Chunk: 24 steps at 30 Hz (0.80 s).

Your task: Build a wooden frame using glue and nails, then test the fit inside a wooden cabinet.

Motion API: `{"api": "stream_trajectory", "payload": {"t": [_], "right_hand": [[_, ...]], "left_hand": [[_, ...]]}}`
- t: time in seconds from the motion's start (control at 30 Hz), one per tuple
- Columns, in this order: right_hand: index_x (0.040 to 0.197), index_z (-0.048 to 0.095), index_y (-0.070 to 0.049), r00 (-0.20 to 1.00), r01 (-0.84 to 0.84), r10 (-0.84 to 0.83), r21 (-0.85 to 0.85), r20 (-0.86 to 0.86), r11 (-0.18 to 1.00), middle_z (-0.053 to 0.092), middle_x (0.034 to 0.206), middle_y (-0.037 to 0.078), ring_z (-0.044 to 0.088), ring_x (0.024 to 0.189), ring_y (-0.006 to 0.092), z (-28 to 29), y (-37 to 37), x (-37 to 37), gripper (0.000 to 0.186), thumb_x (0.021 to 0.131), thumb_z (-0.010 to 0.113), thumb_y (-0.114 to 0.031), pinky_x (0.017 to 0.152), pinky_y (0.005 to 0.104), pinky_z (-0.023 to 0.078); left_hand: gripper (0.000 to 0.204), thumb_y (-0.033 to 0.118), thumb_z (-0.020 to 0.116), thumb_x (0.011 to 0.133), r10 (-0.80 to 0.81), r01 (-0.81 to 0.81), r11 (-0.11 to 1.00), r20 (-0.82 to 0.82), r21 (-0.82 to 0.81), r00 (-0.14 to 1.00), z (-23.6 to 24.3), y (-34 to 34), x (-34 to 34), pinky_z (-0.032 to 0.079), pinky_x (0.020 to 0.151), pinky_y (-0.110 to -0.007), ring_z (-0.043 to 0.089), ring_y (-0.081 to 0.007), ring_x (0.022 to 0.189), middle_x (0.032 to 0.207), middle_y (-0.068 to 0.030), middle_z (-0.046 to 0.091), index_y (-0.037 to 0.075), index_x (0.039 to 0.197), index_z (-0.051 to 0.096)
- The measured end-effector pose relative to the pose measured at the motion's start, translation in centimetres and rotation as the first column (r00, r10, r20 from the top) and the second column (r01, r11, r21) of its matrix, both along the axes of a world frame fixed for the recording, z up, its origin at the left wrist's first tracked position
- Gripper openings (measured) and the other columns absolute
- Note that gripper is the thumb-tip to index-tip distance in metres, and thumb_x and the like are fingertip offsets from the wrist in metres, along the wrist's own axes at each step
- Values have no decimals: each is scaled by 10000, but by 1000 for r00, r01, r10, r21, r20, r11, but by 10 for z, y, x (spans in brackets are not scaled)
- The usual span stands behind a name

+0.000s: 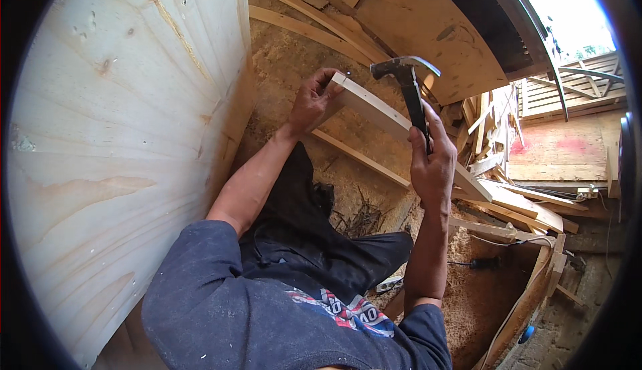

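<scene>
My left hand (311, 102) is closed round the upper left end of a pale narrow board (374, 109), which slopes down to the right behind my right hand. A small thin point, perhaps a nail, sticks up near that end. My right hand (433, 159) grips the handle of a black claw hammer (409, 85), held upright with its head above the board. Another batten (361, 159) lies on the dusty floor below, near a scatter of dark thin pieces (358, 219), too small to name surely. My dark-clad legs are bent beneath my arms.
A large pale plywood panel (114, 169) stands close on my left. Curved brown boards (435, 32) are at the top. Timber offcuts (485, 126) are piled on the right, beside a reddish-stained board (565, 146). A wooden bin of sawdust (495, 290), with a cable, sits at lower right.
</scene>
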State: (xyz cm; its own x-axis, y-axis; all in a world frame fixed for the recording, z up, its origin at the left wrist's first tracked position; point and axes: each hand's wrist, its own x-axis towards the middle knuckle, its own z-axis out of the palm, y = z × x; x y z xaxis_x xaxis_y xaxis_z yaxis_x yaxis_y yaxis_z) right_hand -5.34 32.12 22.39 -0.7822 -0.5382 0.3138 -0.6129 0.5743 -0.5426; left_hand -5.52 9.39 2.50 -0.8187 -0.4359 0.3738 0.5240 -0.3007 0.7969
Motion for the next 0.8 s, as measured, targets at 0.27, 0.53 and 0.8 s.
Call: {"api": "stream_trajectory", "payload": {"t": [0.27, 0.53, 0.8], "right_hand": [[1150, 597, -14, 987, 2, -98, -588, -130, 809, 621, 832, 47, 606, 614, 97, 66, -29, 19, 165, 1069, 572, -156, 535, 232, 520], [1508, 526, -86, 982, -118, 157, 307, -105, 944, 728, 1103, 111, 670, 909, 223, -5, -38, -7, 591, 932, 605, 25, 830, 433, 552], [1399, 551, -30, 992, -25, 94, -614, 80, 789, 677, 909, 73, 600, 648, 72, -14, -13, -8, 358, 1061, 551, -146, 538, 268, 507]], "left_hand": [[253, 138, 661, 1032, 48, -47, 999, 33, -26, 998, -4, 2, 0, 497, 940, -276, 619, -92, 1023, 1097, -17, 681, 20, 1251, 613], [265, 145, 660, 1033, 9, -9, 1000, 71, -1, 997, -15, 6, 5, 484, 965, -282, 614, -98, 1040, 1121, -15, 672, 29, 1264, 601], [236, 132, 681, 1015, 19, -22, 999, 79, 40, 997, 5, 5, 5, 496, 931, -280, 628, -105, 1021, 1089, -26, 689, 20, 1216, 634]]}}
